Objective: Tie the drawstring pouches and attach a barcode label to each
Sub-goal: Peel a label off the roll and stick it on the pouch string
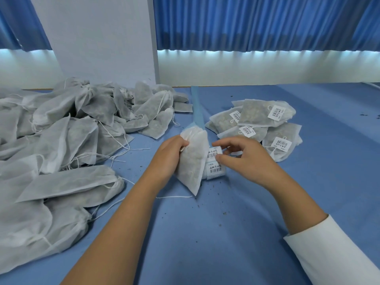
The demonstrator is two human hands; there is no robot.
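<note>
Sticker step, I think — the left hand (172, 153) grips a pouch (193, 161) in the middle of the bench (205, 233) while the right hand (244, 155) pinches the label roll (214, 165) at its 3 o'clock; next, peel one sticker and press it on.

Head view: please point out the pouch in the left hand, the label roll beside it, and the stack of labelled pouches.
held pouch (192, 167), head view, on the middle of its fabric body.
label roll (214, 169), head view, on the lower barcode label.
labelled pouches (254, 115), head view, on the top pouch's body.
</note>
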